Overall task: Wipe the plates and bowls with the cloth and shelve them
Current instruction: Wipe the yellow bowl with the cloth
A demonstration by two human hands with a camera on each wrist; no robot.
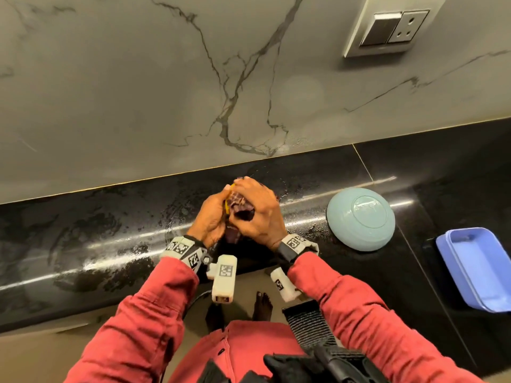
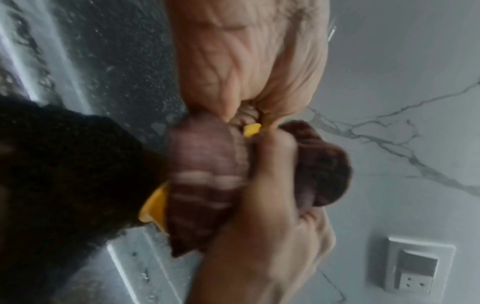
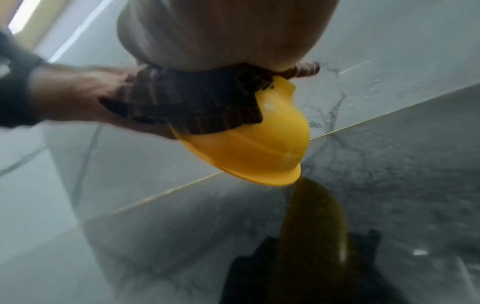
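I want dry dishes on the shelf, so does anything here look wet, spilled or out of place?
Yes: the black countertop shows wet streaks and droplets around both hands. The light blue bowl lies upside down on it, which may be for draining.

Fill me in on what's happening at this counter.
A person is wiping a small yellow bowl with a dark brown cloth above the black counter. The left hand holds the bowl while the right hand presses the bunched cloth into it. To the right, a pale blue bowl sits upside down, and a lilac rectangular container lies at the edge. Neither is shelved yet.
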